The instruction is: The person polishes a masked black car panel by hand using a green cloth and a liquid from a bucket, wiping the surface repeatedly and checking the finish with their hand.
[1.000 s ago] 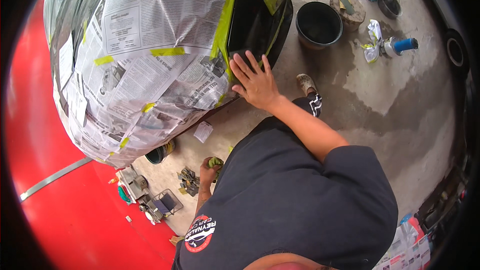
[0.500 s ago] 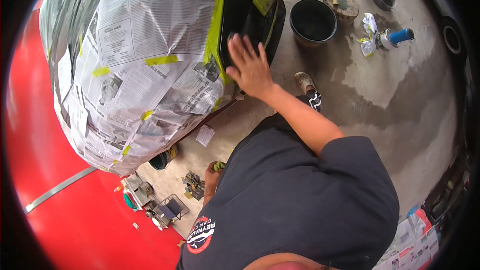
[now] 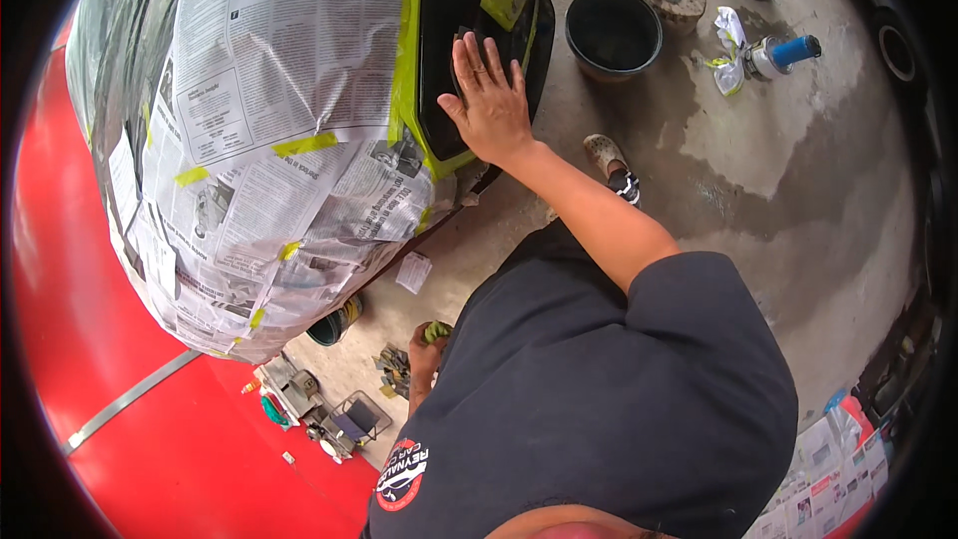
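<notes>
My right hand (image 3: 489, 105) lies flat on the glossy black panel (image 3: 444, 0) of a vehicle, fingers stretched out. A small dark edge shows at its fingertips; I cannot make out what it is. Yellow-green masking tape (image 3: 407, 50) borders the panel, and taped newspaper (image 3: 299, 50) covers the body to its left. Down beside my torso, my left hand (image 3: 422, 354) is closed around a crumpled green cloth (image 3: 436, 332); part of that hand is hidden by my dark shirt.
A dark water bucket (image 3: 617, 65) stands right of the panel, beside a round stool (image 3: 689, 10). Farther right lies a blue-handled tool (image 3: 788, 52) by a white cloth (image 3: 730, 30). Several sandpaper pieces (image 3: 392, 369) lie on the floor near my left hand. Red bodywork (image 3: 110, 339) fills the left.
My right hand has slid farther up the black panel, away from its lower corner. My left hand keeps its hold on the green cloth. The view has shifted slightly.
</notes>
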### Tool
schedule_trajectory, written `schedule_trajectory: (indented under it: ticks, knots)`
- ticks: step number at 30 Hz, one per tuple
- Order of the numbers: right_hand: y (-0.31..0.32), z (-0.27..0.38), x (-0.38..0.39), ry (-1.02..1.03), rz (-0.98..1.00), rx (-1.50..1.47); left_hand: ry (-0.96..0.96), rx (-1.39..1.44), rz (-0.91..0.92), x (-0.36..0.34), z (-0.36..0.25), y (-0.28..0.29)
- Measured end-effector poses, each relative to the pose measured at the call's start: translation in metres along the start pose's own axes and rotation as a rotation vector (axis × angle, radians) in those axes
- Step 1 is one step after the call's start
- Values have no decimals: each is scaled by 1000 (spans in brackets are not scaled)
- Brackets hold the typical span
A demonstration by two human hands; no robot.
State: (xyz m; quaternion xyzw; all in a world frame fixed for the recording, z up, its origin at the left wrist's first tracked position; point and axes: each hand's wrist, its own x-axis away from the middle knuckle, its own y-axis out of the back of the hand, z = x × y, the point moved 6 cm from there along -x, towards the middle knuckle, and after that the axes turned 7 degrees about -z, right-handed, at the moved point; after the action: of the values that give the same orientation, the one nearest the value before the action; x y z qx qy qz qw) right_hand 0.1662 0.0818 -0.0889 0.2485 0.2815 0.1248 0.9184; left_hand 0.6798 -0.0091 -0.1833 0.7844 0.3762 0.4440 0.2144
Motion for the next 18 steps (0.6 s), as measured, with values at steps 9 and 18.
schedule_trajectory:
  ticks: [9, 18]
  knots:
    - [12, 3, -11, 71, 5, 49, 16, 105, 5, 3, -14, -8]
    - [2, 11, 18, 9, 87, -45, 53, 115, -12, 5, -25, -17]
